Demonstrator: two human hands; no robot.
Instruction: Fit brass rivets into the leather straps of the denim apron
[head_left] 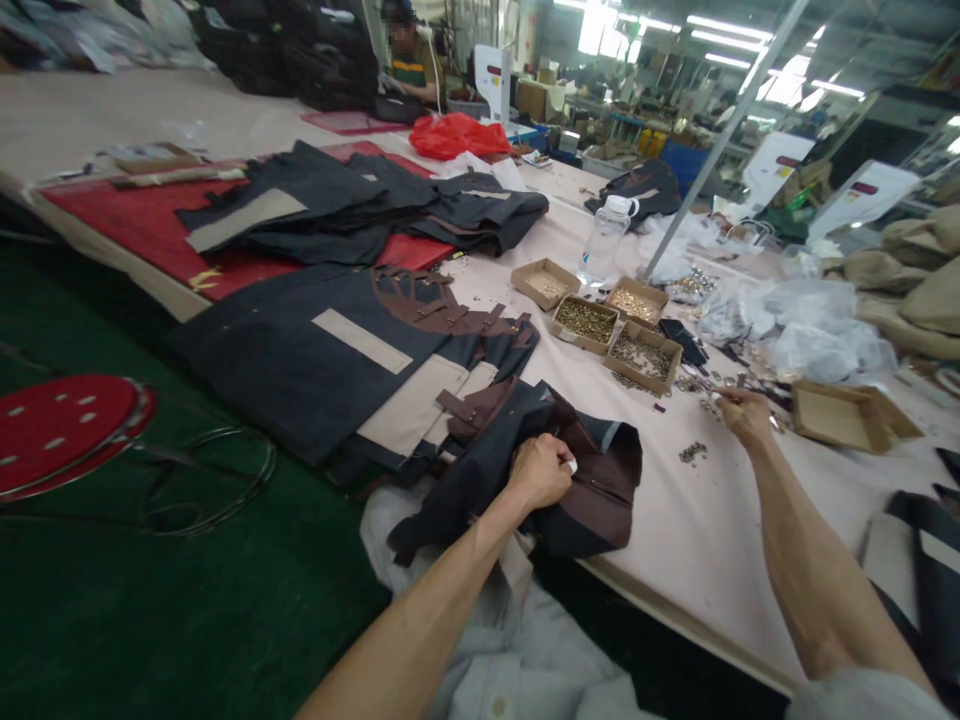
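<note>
My left hand (541,472) is closed on a dark grey fabric piece with brown panels (611,480), which lies over the table's front edge and partly in my lap. Something white covers one of its fingertips. Over on the right, my right hand (745,412) reaches among small metal fittings scattered on the table, its fingers pinched together. White shows at that fingertip too, and whatever is between the fingers is too small to name. A little pile of metal fittings (692,453) lies just left of the right forearm.
Cardboard trays of small metal parts (585,322) stand mid-table, beside a clear water bottle (602,240). An open box (840,418) sits at the right. Stacked dark fabric pieces (300,350) spread leftward. A red stool (67,420) stands left; a slanting metal pole (720,150) rises behind.
</note>
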